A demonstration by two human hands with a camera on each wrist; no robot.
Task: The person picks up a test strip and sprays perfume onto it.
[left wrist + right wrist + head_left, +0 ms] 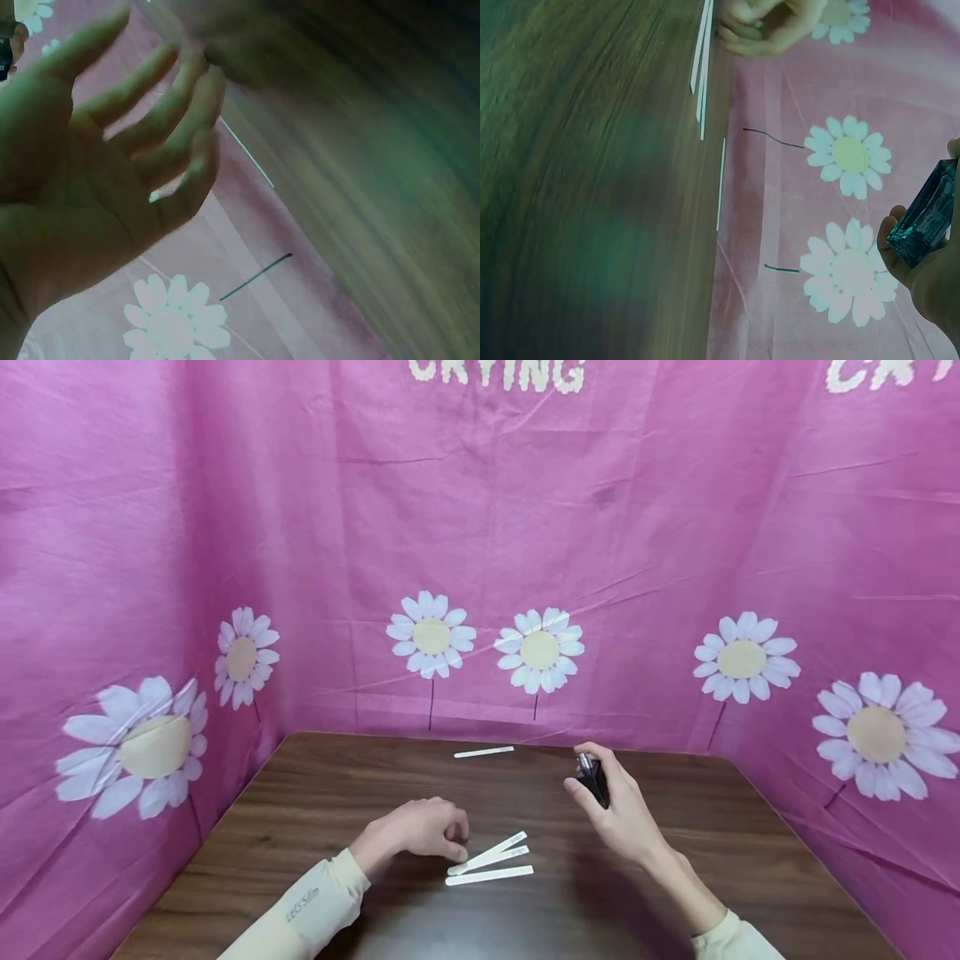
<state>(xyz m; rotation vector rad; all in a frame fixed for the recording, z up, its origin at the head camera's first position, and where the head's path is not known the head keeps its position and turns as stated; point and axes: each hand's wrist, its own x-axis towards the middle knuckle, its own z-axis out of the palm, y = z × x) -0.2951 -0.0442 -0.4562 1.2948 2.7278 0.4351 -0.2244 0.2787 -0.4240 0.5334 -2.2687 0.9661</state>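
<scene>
My right hand [626, 814] grips a small black perfume bottle [595, 781] with a silvery top, raised above the right part of the table. In the right wrist view the glossy bottle [926, 225] shows between thumb and fingers. My left hand [429, 828] hovers with fingers loosely bent, its thumb close to the left ends of two fanned white paper strips [506, 843]. Nothing lies in its palm [82, 172] in the left wrist view. Just in front of that pair is a third white strip [491, 876]. Small print marks the right ends of the fanned pair.
Another white strip [483, 752] lies alone near the back edge of the dark wooden table [337, 785]. Pink cloth [480, 527] with daisies hangs close behind the table and along both sides.
</scene>
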